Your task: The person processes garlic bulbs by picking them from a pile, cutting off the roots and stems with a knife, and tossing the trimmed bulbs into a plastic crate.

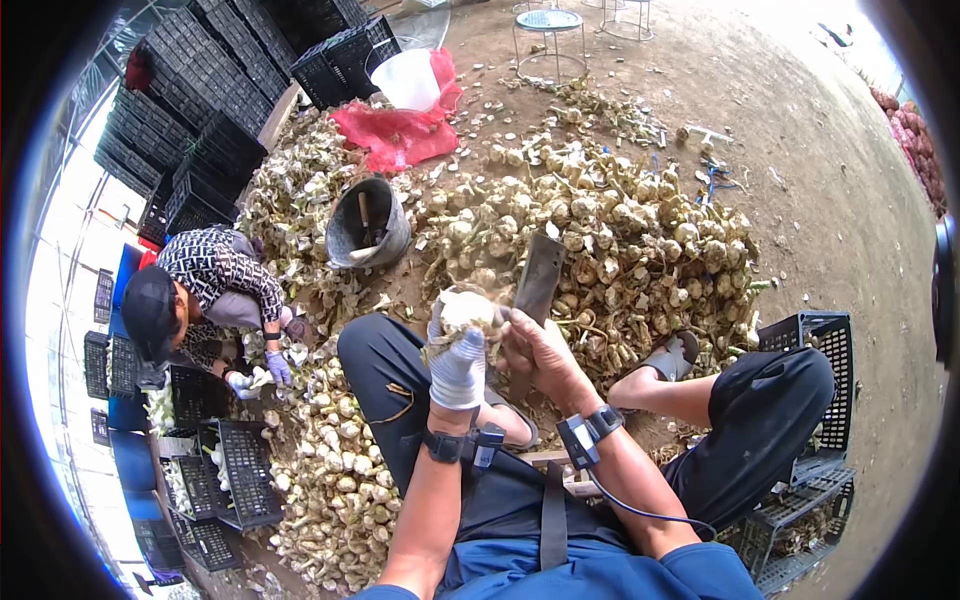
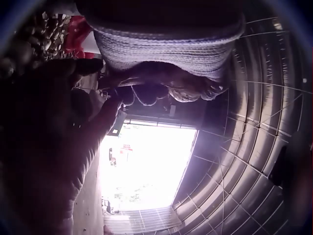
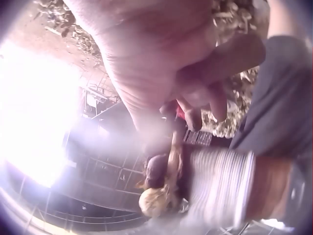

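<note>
My left hand (image 1: 458,365), in a striped knit glove, grips a garlic bulb (image 1: 470,308) above my lap. In the right wrist view the bulb (image 3: 155,201) and its dry stalk (image 3: 173,159) stick out of the gloved fingers. Close beside it, my bare right hand (image 1: 545,355) holds a knife with a broad dark blade (image 1: 541,272), which points up and away from me. The left wrist view is dim; the glove (image 2: 166,51) fills its top and hides much of the bulb.
A large heap of garlic (image 1: 600,230) lies ahead, with trimmed bulbs (image 1: 335,490) at left. A grey bucket (image 1: 400,235), red mesh (image 1: 400,135) and black crates (image 1: 245,475) stand around. Another person (image 1: 215,290) crouches at left, handling garlic. A stool (image 1: 549,22) stands far back.
</note>
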Demonstrator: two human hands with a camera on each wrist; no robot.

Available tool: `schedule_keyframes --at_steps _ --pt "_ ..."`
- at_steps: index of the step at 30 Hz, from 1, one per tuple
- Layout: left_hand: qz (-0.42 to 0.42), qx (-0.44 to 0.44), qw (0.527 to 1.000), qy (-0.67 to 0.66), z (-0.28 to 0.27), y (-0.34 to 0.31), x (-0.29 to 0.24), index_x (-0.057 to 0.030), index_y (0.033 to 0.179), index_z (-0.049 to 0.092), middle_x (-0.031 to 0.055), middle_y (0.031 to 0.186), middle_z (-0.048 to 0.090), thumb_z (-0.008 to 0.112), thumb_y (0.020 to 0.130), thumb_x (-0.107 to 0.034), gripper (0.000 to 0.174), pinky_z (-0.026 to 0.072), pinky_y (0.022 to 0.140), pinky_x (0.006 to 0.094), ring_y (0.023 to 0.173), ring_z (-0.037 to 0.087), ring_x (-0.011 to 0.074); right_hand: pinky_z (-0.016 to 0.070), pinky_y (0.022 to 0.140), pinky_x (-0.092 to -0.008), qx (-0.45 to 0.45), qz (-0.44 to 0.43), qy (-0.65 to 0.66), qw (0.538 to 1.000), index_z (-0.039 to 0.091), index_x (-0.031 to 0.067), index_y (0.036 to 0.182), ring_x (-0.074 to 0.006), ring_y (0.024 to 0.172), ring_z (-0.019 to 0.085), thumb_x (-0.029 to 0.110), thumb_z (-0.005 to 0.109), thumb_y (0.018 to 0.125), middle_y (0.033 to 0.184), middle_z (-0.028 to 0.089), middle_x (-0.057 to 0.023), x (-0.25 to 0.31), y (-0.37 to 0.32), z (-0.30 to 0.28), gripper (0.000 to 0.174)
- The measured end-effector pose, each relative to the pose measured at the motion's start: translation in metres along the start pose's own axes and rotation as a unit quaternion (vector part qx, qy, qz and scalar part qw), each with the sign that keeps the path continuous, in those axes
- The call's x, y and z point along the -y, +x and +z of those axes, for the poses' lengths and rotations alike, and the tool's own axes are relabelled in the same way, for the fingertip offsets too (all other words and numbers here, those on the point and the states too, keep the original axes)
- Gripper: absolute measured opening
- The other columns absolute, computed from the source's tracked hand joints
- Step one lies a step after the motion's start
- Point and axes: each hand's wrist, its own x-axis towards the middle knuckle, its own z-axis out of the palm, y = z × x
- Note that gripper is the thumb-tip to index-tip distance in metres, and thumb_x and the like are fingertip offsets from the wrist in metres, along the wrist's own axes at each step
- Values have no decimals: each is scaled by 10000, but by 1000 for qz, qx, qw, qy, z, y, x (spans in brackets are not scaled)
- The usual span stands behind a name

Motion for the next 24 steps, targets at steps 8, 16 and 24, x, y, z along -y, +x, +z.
schedule_keyframes --at_steps 8,16,24 --pt "130 -3 908 398 -8 3 -27 -55 1225 555 78 1115 639 721 805 -33 453 532 907 318 981 643 191 564 570 -288 -24 -87 -107 990 631 14 884 -68 456 469 151 731 871 571 502 25 35 0 19 171" --pt "-105 -74 973 191 -17 4 -14 -17 1104 629 74 918 678 753 863 -134 295 584 633 299 739 656 151 448 562 -305 -15 -333 -461 822 640 14 829 -102 586 508 55 678 859 642 556 -36 39 0 17 64" --pt "-168 -92 981 24 -31 7 -7 -25 1098 625 137 936 688 690 887 -109 236 592 584 355 737 686 237 448 576 -387 -41 -380 -532 756 508 20 725 -316 614 553 28 687 774 697 538 -150 4 25 -15 185"
